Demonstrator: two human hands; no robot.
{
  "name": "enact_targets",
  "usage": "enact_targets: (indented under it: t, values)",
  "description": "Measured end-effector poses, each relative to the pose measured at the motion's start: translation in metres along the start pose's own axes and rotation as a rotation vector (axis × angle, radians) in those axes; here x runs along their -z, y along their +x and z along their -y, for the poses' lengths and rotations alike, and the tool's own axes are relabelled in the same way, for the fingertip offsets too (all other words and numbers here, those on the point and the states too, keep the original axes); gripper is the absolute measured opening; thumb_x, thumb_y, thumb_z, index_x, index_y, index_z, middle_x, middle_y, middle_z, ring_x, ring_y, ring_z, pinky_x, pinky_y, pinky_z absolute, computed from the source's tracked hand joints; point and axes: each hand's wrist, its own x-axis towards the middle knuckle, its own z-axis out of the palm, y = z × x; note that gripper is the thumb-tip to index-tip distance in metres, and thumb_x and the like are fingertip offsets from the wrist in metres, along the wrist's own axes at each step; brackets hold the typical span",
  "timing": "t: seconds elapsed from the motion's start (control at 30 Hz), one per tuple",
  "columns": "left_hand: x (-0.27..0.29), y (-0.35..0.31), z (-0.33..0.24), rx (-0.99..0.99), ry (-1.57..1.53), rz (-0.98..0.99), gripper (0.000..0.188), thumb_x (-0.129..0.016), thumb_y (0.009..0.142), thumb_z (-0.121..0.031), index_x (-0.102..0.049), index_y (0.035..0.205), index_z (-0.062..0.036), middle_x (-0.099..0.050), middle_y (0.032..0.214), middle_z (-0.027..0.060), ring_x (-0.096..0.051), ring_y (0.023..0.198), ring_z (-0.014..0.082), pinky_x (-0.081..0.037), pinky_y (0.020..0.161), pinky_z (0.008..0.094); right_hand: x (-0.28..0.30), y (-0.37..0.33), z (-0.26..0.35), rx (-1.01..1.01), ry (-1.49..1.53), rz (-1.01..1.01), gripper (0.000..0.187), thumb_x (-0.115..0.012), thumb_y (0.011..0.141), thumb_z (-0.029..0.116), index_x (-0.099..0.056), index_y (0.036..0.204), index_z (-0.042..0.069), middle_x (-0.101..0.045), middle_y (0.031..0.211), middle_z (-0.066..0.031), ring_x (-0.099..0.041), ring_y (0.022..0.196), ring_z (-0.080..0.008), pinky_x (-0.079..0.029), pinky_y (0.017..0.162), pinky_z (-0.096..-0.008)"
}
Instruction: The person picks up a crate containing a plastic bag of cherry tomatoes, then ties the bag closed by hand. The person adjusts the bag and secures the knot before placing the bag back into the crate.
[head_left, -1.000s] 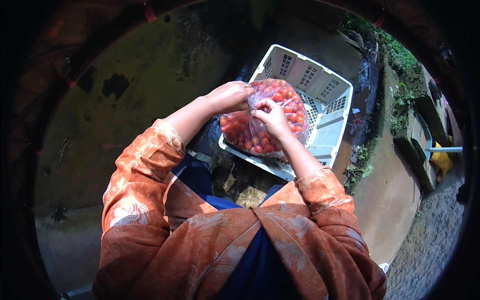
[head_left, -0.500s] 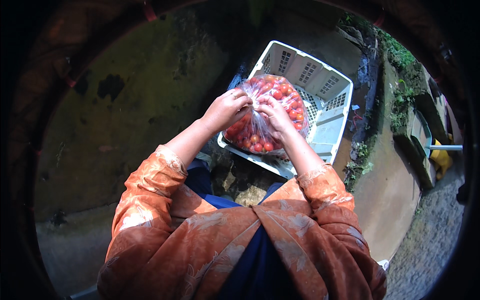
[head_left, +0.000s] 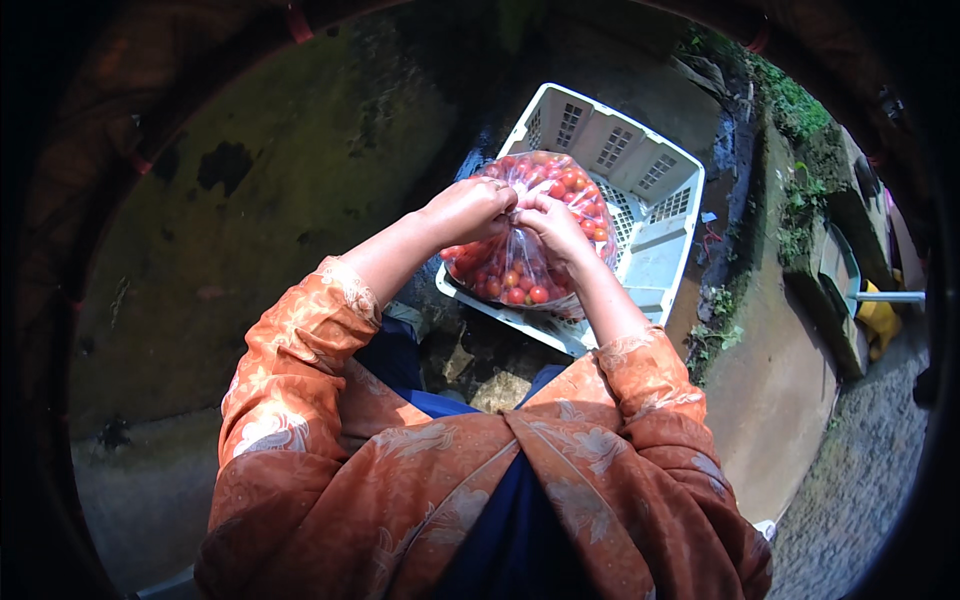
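A clear plastic bag [head_left: 515, 283] full of small red tomatoes rests in the near left part of a white plastic crate [head_left: 655, 255]. At the gathered neck of the bag, my left hand [head_left: 470, 210] and my right hand [head_left: 552, 228] meet with fingertips nearly touching. Both are closed in a pinch on the bunched plastic. A ring shows on a left finger. The very tips of the fingers and any knot between them are too small to make out. Tomatoes press against the bag's wall around and below both hands.
Slatted walls and a grid floor show in the crate's right side. Green plants [head_left: 715, 335] grow along a low ledge to the right. Farther right are a yellow object [head_left: 880, 325] and a pale rod [head_left: 890, 296]. Dark, stained concrete [head_left: 230, 290] spreads on the left.
My left hand has shifted slightly right and turned over the bag's neck, its wrist higher. My right hand stays close to it. The bag and crate have barely moved.
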Motion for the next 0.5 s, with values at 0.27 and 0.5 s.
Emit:
enact_targets:
  t: [0.27,0.5]
  values:
    - [0.002,0.007,0.002,0.211,-0.296,0.018,0.015,-0.066,0.069,-0.012,-0.059,0.076,-0.0007,-0.061,0.069,0.0140,-0.061,0.065,0.0214,-0.049,0.062,0.0325,-0.002,-0.004,0.013,0.070,-0.202,-0.017,0.017,-0.064,0.078,0.010,-0.060,0.093,0.003,-0.060,0.084,-0.0018,-0.056,0.073,-0.0070,-0.046,0.066,-0.0207]
    - [-0.007,-0.014,0.016,0.249,-0.803,-0.048,0.012,-0.062,0.072,-0.002,-0.050,0.069,-0.0043,-0.047,0.067,-0.0057,-0.044,0.065,0.0012,-0.039,0.058,0.0194,-0.001,0.002,-0.002,0.059,0.125,0.100,0.019,-0.065,0.079,0.008,-0.060,0.096,0.001,-0.061,0.088,-0.0038,-0.057,0.082,-0.0084,-0.046,0.073,-0.0209]
